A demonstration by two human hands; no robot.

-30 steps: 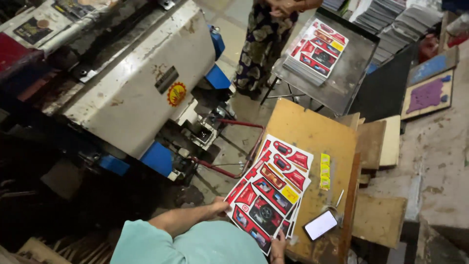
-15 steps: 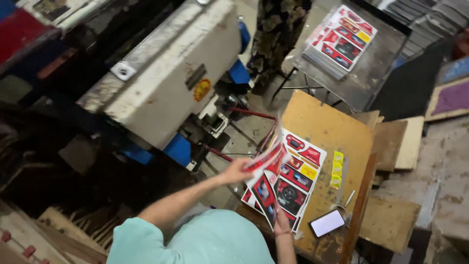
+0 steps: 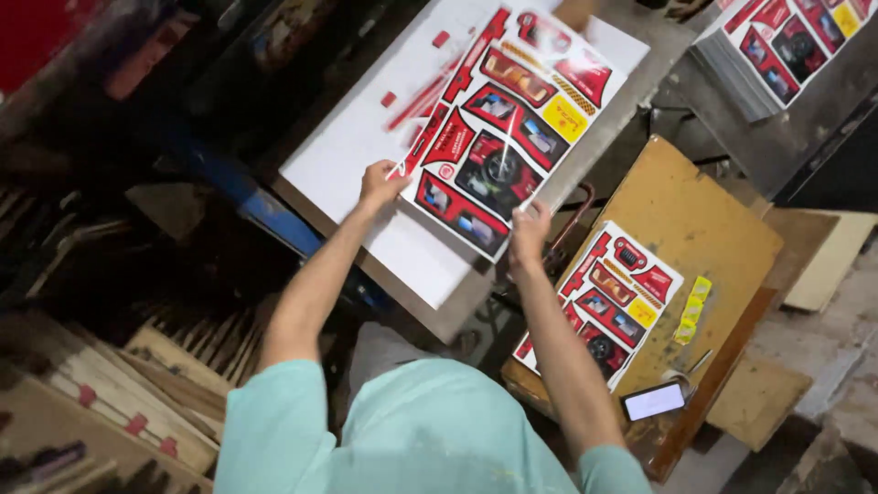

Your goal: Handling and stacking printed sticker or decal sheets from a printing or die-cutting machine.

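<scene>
Near the top centre of the frame, a printed red-and-black sheet (image 3: 503,128) lies over a white platen (image 3: 366,146). The left hand (image 3: 380,183) pinches its lower left edge; the right hand (image 3: 529,236) pinches its lower right corner. Right of centre, a stack of matching sheets (image 3: 608,306) rests on a wooden board (image 3: 695,210), with yellow tags (image 3: 692,309) and a phone (image 3: 653,401) beside it. Another stack (image 3: 786,41) sits at the upper right.
</scene>
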